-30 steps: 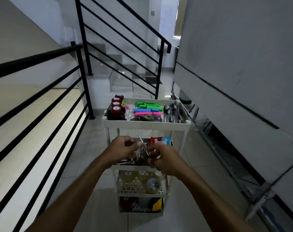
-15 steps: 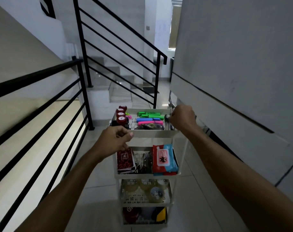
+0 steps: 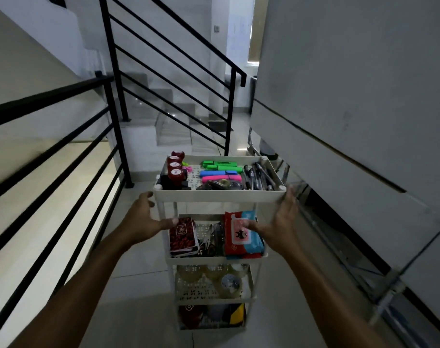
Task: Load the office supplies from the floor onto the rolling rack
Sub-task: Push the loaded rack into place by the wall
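The white plastic rolling rack (image 3: 220,195) stands at lower centre on the tiled floor (image 3: 138,285), loaded on all four tiers; likely light and wobbly, best held by the top tray's corners. The left hand (image 3: 141,219) and right hand (image 3: 281,222) flank that tray, fingers spread, holding nothing. Top tray: highlighters (image 3: 220,169), pens (image 3: 257,175), red-capped bottles (image 3: 175,167). Second tier: a wet-wipes pack (image 3: 241,237) and a red notebook (image 3: 182,236).

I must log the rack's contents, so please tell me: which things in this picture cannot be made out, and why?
- Bottom shelf items, head view: dark, partly hidden by the shelves above.
- Objects between the red notebook and the wipes pack: small, shadowed.
- Rack wheels: out of sight beneath the rack.
- Right hand: motion blur; contact with the rack unclear.
- Floor beside the rack: hidden by the arms.
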A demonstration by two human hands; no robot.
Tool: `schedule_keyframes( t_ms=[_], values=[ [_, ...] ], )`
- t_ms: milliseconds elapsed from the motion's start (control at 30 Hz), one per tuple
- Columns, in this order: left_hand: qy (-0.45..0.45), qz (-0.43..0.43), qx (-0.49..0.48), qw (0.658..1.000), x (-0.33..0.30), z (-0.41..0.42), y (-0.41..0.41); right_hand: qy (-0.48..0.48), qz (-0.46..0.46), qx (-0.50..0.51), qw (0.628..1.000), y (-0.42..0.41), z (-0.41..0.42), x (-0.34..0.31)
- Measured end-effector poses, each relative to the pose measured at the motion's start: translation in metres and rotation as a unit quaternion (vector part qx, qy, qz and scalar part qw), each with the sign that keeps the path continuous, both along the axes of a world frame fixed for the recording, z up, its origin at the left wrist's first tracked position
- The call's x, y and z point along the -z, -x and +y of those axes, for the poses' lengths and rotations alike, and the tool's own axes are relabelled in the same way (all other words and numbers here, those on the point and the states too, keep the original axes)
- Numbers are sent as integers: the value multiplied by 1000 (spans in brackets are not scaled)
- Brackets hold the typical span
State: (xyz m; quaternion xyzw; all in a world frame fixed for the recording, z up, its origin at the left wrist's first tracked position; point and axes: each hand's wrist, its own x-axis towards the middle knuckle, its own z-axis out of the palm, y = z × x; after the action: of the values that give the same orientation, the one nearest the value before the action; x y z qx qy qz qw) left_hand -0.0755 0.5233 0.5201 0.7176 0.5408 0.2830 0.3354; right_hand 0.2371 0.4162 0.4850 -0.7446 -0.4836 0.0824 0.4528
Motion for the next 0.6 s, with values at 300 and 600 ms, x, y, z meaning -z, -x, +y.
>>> schedule_keyframes(
  t_ms=[300,600],
  values=[
    [-33,-245,-92,965,38,16,-50,-55,237,-50,969,-12,29,13],
    [21,-249,-104,963,34,29,-48,-80,311,7,947,-24,46,9]
  ],
)
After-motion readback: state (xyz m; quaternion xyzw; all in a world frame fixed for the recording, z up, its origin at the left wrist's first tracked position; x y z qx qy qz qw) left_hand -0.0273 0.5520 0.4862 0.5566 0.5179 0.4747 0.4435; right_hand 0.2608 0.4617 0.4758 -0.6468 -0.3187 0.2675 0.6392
